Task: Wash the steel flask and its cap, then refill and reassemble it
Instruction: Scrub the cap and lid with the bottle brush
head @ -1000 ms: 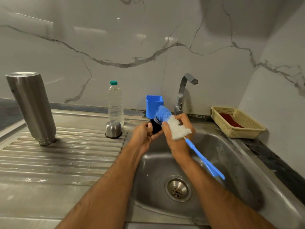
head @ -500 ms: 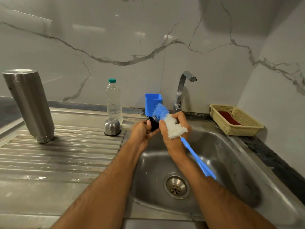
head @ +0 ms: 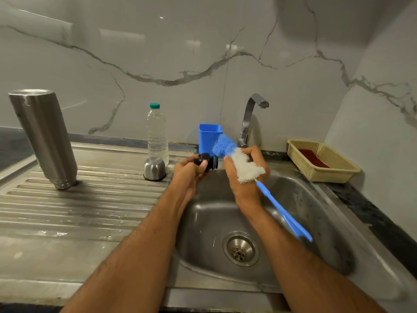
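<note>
The left hand (head: 190,171) pinches a small dark stopper (head: 208,162) between thumb and fingers, holding it over the near-left edge of the sink (head: 316,199), while the right hand (head: 244,175) is curled round the bristle end of a brush (head: 242,167), its blue handle slanting down over the basin toward the right. The brush's blue tip sits just beside the stopper, whether touching I cannot tell. It looks to me like the cap-washing step: the stopper is being scrubbed, and the flask body seems already done. Going by size, the sink comes first, dry-looking, nothing in it but the drain (head: 240,250), with the tap (head: 250,118) behind showing no water running. On the ribbed surface (head: 79,211) to the left the flask (head: 44,138) stands mouth down, leaning a little, well apart from the hands. A yellow basket (head: 325,175) sits at the sink's right, holding something flat and dark red. A clear bottle (head: 156,134) with a green top stands at the back, and it appears to hold water. A blue cup (head: 209,137) stands by the tap; what is in it I cannot see. Just in front of the bottle a steel cap (head: 154,169) rests dome up. Next, I would guess, the stopper wants a rinse, which calls for freeing a hand to open the tap.
</note>
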